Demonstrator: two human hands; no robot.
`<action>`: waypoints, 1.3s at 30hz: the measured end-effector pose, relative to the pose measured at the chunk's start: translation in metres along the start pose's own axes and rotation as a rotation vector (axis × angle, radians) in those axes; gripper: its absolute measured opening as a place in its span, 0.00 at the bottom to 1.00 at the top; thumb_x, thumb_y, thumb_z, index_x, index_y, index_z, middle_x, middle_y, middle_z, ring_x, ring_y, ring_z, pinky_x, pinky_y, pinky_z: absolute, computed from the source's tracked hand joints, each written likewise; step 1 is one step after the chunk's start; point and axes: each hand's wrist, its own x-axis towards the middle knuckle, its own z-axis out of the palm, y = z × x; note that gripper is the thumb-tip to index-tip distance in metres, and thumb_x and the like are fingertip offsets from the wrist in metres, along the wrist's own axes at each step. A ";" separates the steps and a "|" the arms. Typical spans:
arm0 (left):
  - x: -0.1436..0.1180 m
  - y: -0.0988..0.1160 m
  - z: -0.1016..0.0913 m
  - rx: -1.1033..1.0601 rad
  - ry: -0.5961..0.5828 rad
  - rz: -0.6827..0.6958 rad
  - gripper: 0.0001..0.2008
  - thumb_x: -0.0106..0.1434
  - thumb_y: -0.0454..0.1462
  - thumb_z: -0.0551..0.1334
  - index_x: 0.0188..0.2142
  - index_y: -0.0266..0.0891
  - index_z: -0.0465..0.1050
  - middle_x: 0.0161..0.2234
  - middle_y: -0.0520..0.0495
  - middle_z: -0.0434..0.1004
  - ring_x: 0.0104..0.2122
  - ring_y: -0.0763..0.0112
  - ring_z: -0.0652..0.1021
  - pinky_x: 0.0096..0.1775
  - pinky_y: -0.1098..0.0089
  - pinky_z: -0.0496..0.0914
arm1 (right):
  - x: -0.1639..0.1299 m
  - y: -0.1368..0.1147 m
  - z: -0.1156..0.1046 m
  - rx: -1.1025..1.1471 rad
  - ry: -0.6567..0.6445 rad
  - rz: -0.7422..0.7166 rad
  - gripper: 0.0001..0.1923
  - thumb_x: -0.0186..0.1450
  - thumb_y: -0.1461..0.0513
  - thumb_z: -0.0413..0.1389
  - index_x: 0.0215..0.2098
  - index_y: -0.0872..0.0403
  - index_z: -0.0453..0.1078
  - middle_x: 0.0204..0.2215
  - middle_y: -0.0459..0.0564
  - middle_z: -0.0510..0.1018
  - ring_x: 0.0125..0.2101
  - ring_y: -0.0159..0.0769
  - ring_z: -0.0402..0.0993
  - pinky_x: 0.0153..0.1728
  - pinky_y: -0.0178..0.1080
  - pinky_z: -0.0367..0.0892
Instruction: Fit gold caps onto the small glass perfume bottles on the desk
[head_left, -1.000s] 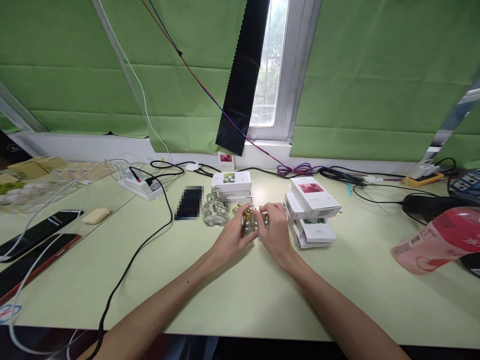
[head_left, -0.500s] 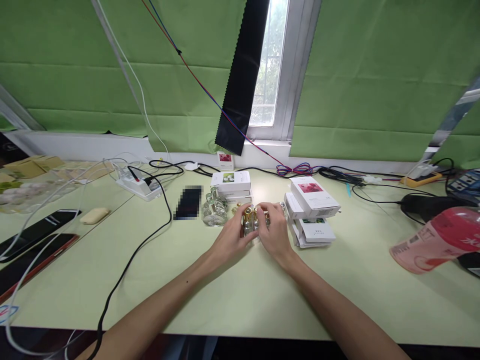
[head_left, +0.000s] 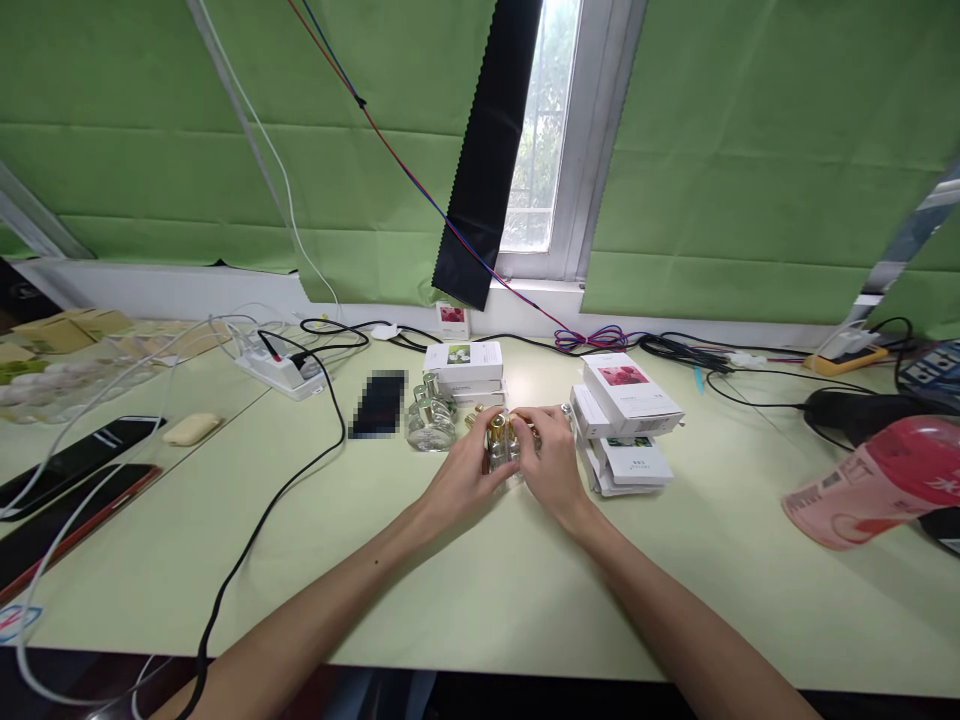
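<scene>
Gold-capped glass bottles (head_left: 497,445) stand close together on the table between my hands. My left hand (head_left: 471,465) curls round their left side, thumb across the front. From the right, my right hand (head_left: 551,460) closes on the same group, its thumb and fingers by the caps. My fingers hide part of the group. Just left of my left hand is a cluster of clear glass bottles (head_left: 430,425) with silvery tops. White boxes (head_left: 463,367) with a flower picture lie stacked behind. To the right of my right hand is a pile of white boxes (head_left: 634,395), the top one with a red picture.
A pink-labelled bottle (head_left: 862,490) leans at the right. On the left are phones (head_left: 79,455), a cream-coloured case (head_left: 192,430) and a power strip (head_left: 281,372). A black cable (head_left: 281,490) crosses the table's left part. Coiled wires (head_left: 592,338) run along the back wall.
Both hands keep the same hold on the gold-capped bottles. The whole view has shifted very slightly; nothing else visibly moves.
</scene>
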 end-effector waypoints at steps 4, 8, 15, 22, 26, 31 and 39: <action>0.000 -0.001 0.000 -0.008 -0.004 0.005 0.31 0.63 0.42 0.64 0.62 0.45 0.53 0.39 0.50 0.73 0.24 0.74 0.70 0.30 0.70 0.64 | 0.000 0.000 0.000 -0.024 0.014 -0.002 0.12 0.72 0.61 0.51 0.40 0.53 0.77 0.34 0.52 0.80 0.40 0.45 0.70 0.43 0.46 0.66; -0.001 -0.001 0.000 -0.009 -0.005 0.004 0.32 0.63 0.42 0.64 0.63 0.45 0.53 0.39 0.50 0.73 0.24 0.74 0.69 0.30 0.70 0.64 | 0.000 0.000 0.000 -0.049 0.031 -0.010 0.11 0.72 0.61 0.52 0.39 0.52 0.77 0.33 0.52 0.81 0.39 0.45 0.70 0.43 0.46 0.66; -0.001 0.000 0.000 -0.010 0.011 0.028 0.31 0.63 0.40 0.64 0.63 0.45 0.53 0.42 0.48 0.73 0.28 0.71 0.73 0.32 0.69 0.66 | 0.001 -0.001 0.000 -0.067 0.074 -0.007 0.09 0.70 0.60 0.56 0.37 0.53 0.78 0.31 0.52 0.80 0.38 0.44 0.71 0.41 0.45 0.66; -0.001 0.001 -0.001 -0.004 0.002 0.005 0.32 0.64 0.41 0.64 0.63 0.44 0.53 0.35 0.52 0.72 0.26 0.70 0.72 0.31 0.69 0.66 | 0.001 0.000 -0.001 -0.075 0.075 -0.009 0.08 0.69 0.59 0.57 0.36 0.53 0.77 0.30 0.50 0.80 0.38 0.44 0.71 0.41 0.45 0.66; -0.001 0.003 -0.001 -0.026 0.006 0.013 0.31 0.63 0.40 0.64 0.62 0.45 0.54 0.38 0.50 0.73 0.30 0.68 0.74 0.33 0.68 0.68 | 0.001 -0.001 -0.001 -0.081 0.091 -0.022 0.08 0.69 0.60 0.58 0.35 0.53 0.77 0.30 0.50 0.80 0.38 0.43 0.72 0.41 0.44 0.66; -0.001 0.004 -0.002 -0.023 -0.003 0.012 0.31 0.64 0.40 0.64 0.62 0.45 0.53 0.40 0.50 0.73 0.30 0.69 0.74 0.34 0.68 0.68 | 0.002 -0.001 -0.002 -0.089 0.099 -0.022 0.08 0.69 0.59 0.57 0.34 0.52 0.76 0.30 0.51 0.80 0.38 0.43 0.72 0.41 0.44 0.67; -0.001 0.003 -0.001 -0.020 0.003 0.005 0.31 0.64 0.40 0.65 0.62 0.44 0.54 0.37 0.51 0.72 0.27 0.72 0.72 0.33 0.69 0.67 | 0.002 -0.002 -0.003 -0.076 0.116 -0.020 0.10 0.69 0.58 0.58 0.32 0.52 0.76 0.29 0.51 0.79 0.37 0.43 0.72 0.40 0.44 0.67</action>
